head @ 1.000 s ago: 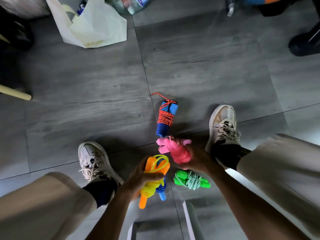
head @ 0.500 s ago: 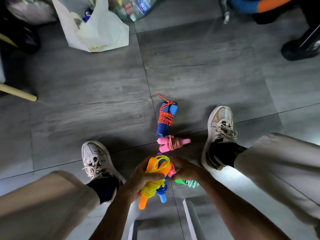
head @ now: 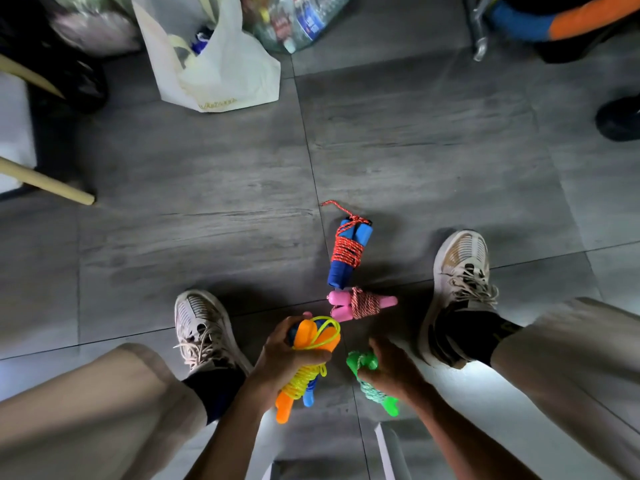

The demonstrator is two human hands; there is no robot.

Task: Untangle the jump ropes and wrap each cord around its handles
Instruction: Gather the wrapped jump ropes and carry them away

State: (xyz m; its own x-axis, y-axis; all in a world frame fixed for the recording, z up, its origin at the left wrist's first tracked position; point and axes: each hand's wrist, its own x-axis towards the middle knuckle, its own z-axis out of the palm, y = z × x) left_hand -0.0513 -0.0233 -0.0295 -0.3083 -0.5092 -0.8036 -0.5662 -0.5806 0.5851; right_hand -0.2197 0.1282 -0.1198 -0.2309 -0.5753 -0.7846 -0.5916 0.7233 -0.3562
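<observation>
**A:** From the head view, why are two ropes lying out on the floor [head: 207, 188] while the other two are in the hands?

**B:** I'd judge the two on the floor are finished. The blue-handled rope [head: 347, 252] has its red cord wound tight round both handles, with a loose tail poking out at the far end. Just nearer, almost touching it, the pink-handled rope [head: 360, 303] lies crosswise, its cord bound round the middle. Both sit between the shoes [head: 460, 271], probably set out there to keep done bundles apart from the rest.

**A:** And the left hand?

**B:** The left hand [head: 284, 362] has its fingers curled round the orange-handled rope [head: 306, 368], gripping over the yellow coils. A blue handle shows under the orange ones, so it may be carrying two bundles at once; I can't tell for sure. A loop of yellow cord stands free at the top, so that wrap looks loose.

**A:** The right?

**B:** The right hand [head: 391, 372] is closed over the green-handled rope [head: 372, 379], low by the floor, covering its middle. Whether it is lifting it or setting it down I can't say. The grip over the windings makes sense: holding there keeps the cord from slipping off the handles.

**A:** How far along, then?

**B:** Nearly done, I'd say. No tangle remains in sight.
</observation>
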